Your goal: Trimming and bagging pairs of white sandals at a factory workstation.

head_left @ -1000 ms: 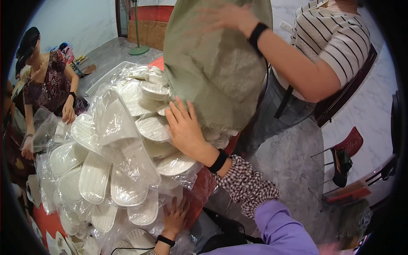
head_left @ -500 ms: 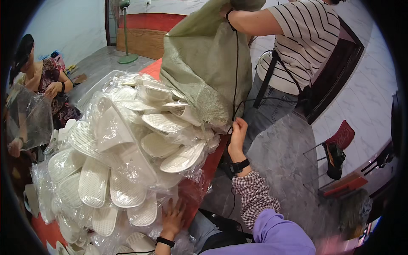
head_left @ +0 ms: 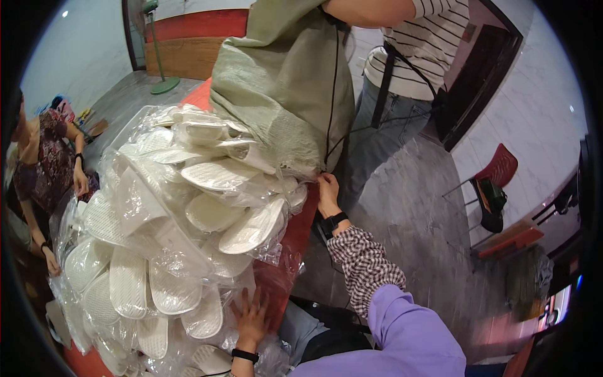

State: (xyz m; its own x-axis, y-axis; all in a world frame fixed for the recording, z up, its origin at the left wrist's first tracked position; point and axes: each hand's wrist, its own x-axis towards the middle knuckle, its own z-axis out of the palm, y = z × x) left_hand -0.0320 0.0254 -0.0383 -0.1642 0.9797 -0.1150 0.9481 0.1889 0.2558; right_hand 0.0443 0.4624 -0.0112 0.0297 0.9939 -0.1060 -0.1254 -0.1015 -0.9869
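A large green woven sack (head_left: pixel 282 81) hangs mouth-down over a heap of white slippers in clear plastic bags (head_left: pixel 188 213). A person in a striped shirt (head_left: pixel 427 38) holds the sack up from above. My right hand (head_left: pixel 326 191), in a checked cuff with a black wrist strap, grips the sack's lower edge at the heap's right side. My left hand (head_left: pixel 251 317), with a black wristband, lies flat with fingers spread against the bagged slippers at the heap's near edge. The heap rests on a red surface (head_left: pixel 276 283).
A person in a patterned dress (head_left: pixel 50 163) sits at the far left beside the heap. A red chair (head_left: pixel 496 182) stands on the grey floor to the right. A green fan stand (head_left: pixel 164 85) and a dark doorway (head_left: pixel 477 75) are at the back.
My right hand left the top of the slipper heap and moved right to the sack's lower edge. The sack was lifted higher and more slippers lie uncovered.
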